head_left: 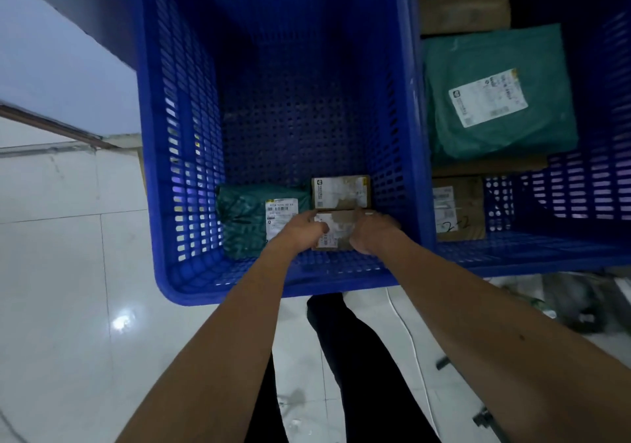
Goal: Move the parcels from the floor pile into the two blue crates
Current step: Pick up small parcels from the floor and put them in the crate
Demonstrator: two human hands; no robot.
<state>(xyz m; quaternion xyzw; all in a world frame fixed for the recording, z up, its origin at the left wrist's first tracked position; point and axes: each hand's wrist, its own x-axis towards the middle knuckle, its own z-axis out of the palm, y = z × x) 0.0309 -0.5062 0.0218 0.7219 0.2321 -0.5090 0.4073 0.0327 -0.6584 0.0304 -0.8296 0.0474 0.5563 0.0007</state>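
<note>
Head view looks straight down into the left blue crate (150, 169), and you've got both hands deep inside it at the near wall. Your left hand (300, 229) and right hand (374, 234) are clamped on a small cardboard parcel (336, 229), one on each short end, fingers (321, 226) curled over its top edge so the label shows between them. The parcel's long axis runs left to right across the crate, square to your forearms, and it sits dead centre between the hands, neither one nearer. Whether it already rests on the crate floor I can't tell; it looks low, right at the bottom. Just beyond it on the far side lies a second cardboard parcel (341, 191), edges touching or close to it, and to the left a green bagged parcel (246, 220) lies against the left wall. So the slot you're filling is the near-right corner. Over on the right, the second blue crate (580, 186) already holds a large green mailer (498, 94) and a brown box (459, 208). Looks like all that's left here is to open both hands outward and lift clear.
</note>
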